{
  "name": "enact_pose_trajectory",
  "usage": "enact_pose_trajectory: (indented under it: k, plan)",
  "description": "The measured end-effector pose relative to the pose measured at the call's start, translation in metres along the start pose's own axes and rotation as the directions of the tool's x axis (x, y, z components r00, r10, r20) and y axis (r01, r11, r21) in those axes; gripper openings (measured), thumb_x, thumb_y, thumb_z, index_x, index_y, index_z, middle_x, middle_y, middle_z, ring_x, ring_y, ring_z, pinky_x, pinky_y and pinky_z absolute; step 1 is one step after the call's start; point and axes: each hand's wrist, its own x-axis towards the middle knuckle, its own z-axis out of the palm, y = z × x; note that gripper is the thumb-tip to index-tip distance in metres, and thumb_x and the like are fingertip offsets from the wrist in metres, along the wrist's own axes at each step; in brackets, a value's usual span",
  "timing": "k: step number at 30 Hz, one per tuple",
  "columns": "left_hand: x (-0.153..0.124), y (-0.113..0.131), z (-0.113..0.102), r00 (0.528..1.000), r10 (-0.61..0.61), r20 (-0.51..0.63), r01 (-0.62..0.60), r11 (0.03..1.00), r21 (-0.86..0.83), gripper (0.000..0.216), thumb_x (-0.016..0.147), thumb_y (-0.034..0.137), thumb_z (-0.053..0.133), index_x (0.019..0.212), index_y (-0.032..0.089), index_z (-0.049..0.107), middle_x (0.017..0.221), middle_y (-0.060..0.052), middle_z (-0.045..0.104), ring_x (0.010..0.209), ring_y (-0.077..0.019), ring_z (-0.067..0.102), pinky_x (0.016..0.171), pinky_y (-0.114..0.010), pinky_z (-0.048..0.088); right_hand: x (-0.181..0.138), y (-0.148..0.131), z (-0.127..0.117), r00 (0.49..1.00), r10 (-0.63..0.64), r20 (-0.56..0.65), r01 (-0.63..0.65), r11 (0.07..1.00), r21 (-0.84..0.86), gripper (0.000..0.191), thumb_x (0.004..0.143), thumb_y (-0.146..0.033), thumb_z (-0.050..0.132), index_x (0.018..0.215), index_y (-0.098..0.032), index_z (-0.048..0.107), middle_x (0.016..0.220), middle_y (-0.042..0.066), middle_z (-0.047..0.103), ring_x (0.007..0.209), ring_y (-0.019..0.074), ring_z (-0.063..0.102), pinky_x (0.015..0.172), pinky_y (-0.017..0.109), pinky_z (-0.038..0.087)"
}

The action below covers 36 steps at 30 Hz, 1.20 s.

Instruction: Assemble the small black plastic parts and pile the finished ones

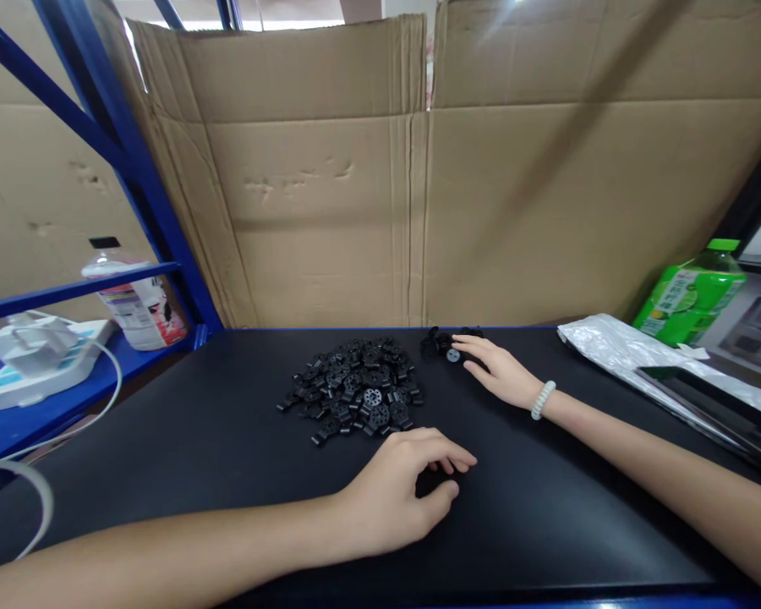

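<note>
A heap of small black plastic parts [361, 385], round perforated discs with short tabs, lies mid-table. In front of it, my left hand [406, 486] rests low over the black tabletop [228, 474], its fingers curved and thumb apart, with nothing visible between them. My right hand [504, 372], with a pale coiled band [544, 400] on the wrist, reaches to a smaller group of black round parts [437, 342] at the back. Its fingers are stretched out and apart beside a greyish disc [453, 355]. Some of the small group is hidden behind that hand.
Cardboard sheets [317, 211] wall off the back. At right lie a silvery plastic bag [615, 338], a dark flat device [703, 397] and a green bottle [691, 292]. At left, a blue shelf [127, 372] holds a power strip [44, 372] and a labelled bottle [139, 304].
</note>
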Motion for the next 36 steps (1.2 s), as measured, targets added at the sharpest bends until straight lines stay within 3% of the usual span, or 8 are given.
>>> enact_pose_trajectory:
  k: [7, 14, 17, 21, 26, 29, 33, 36]
  plan:
    - [0.000, 0.000, 0.000, 1.000, 0.000, 0.005, 0.000, 1.000, -0.007, 0.031, 0.073, 0.003, 0.056, 0.099, 0.015, 0.068, 0.092, -0.006, 0.068, 0.084, -0.0163, 0.061, 0.078, -0.027, 0.050, 0.001, -0.006, -0.009, 0.971, 0.107, -0.216, -0.092, 0.993, 0.080, 0.014, 0.079, -0.025, 0.055, 0.079, -0.018, 0.067, 0.087, 0.007, 0.069, 0.082, 0.0207, 0.066, 0.079, 0.039, 0.055]
    - [0.002, -0.005, 0.002, 0.979, -0.160, -0.128, 0.118, 0.951, -0.287, 0.023, 0.079, 0.014, 0.057, 0.100, 0.014, 0.067, 0.089, -0.008, 0.069, 0.078, -0.0165, 0.063, 0.074, -0.028, 0.051, -0.009, -0.042, -0.015, 0.914, 0.124, -0.385, -0.066, 0.985, 0.160, 0.008, 0.079, -0.019, 0.056, 0.086, -0.017, 0.060, 0.087, 0.006, 0.064, 0.077, 0.0172, 0.063, 0.074, 0.034, 0.055]
    - [0.004, -0.007, 0.000, 0.941, -0.304, -0.148, 0.196, 0.848, -0.493, 0.025, 0.080, 0.026, 0.061, 0.100, 0.012, 0.066, 0.087, -0.008, 0.069, 0.078, -0.0168, 0.063, 0.076, -0.030, 0.051, -0.020, -0.075, -0.016, 0.892, -0.127, -0.434, 0.134, 0.991, -0.016, 0.014, 0.079, -0.010, 0.056, 0.088, -0.020, 0.061, 0.087, 0.006, 0.065, 0.082, 0.0187, 0.062, 0.076, 0.036, 0.053]
    - [0.007, -0.006, -0.005, 0.913, -0.360, -0.189, 0.172, 0.763, -0.624, 0.026, 0.082, 0.034, 0.061, 0.094, 0.011, 0.067, 0.085, -0.007, 0.069, 0.072, -0.0141, 0.061, 0.073, -0.027, 0.050, -0.033, -0.102, -0.015, 0.771, -0.565, -0.294, 0.523, 0.825, -0.214, 0.019, 0.080, -0.004, 0.055, 0.090, -0.018, 0.063, 0.086, 0.009, 0.068, 0.083, 0.0202, 0.061, 0.068, 0.034, 0.054]
    - [0.006, -0.002, -0.007, 0.897, -0.348, -0.271, 0.084, 0.737, -0.671, 0.023, 0.082, 0.035, 0.062, 0.083, 0.013, 0.067, 0.074, -0.002, 0.065, 0.072, -0.0131, 0.058, 0.073, -0.025, 0.048, -0.038, -0.109, -0.015, 0.625, -0.772, -0.115, 0.691, 0.616, -0.378, 0.020, 0.084, -0.008, 0.048, 0.082, -0.018, 0.065, 0.081, 0.008, 0.071, 0.083, 0.0221, 0.064, 0.067, 0.034, 0.056]
    - [0.005, 0.001, -0.009, 0.887, -0.350, -0.303, 0.089, 0.772, -0.630, 0.020, 0.082, 0.033, 0.062, 0.078, 0.014, 0.067, 0.067, -0.001, 0.063, 0.068, -0.0132, 0.058, 0.070, -0.025, 0.048, -0.038, -0.114, -0.016, 0.578, -0.814, -0.059, 0.738, 0.552, -0.388, 0.021, 0.081, -0.007, 0.049, 0.076, -0.021, 0.064, 0.075, 0.007, 0.071, 0.080, 0.0220, 0.065, 0.066, 0.033, 0.057]
    - [0.004, 0.005, -0.015, 0.884, -0.308, -0.351, 0.093, 0.853, -0.514, 0.026, 0.085, 0.030, 0.058, 0.065, 0.015, 0.064, 0.064, 0.000, 0.062, 0.066, -0.0132, 0.058, 0.066, -0.023, 0.047, -0.037, -0.121, -0.014, 0.646, -0.754, -0.121, 0.721, 0.654, -0.229, 0.018, 0.079, -0.004, 0.051, 0.079, -0.017, 0.063, 0.075, 0.009, 0.069, 0.078, 0.0207, 0.063, 0.065, 0.031, 0.056]
    - [0.004, 0.005, -0.018, 0.879, -0.259, -0.401, 0.084, 0.911, -0.404, 0.024, 0.085, 0.028, 0.057, 0.067, 0.015, 0.066, 0.065, -0.001, 0.065, 0.065, -0.0142, 0.060, 0.065, -0.023, 0.048, -0.037, -0.124, -0.010, 0.842, -0.440, -0.313, 0.480, 0.875, 0.061, 0.016, 0.077, -0.008, 0.059, 0.089, -0.017, 0.061, 0.081, 0.008, 0.065, 0.077, 0.0181, 0.061, 0.068, 0.031, 0.054]
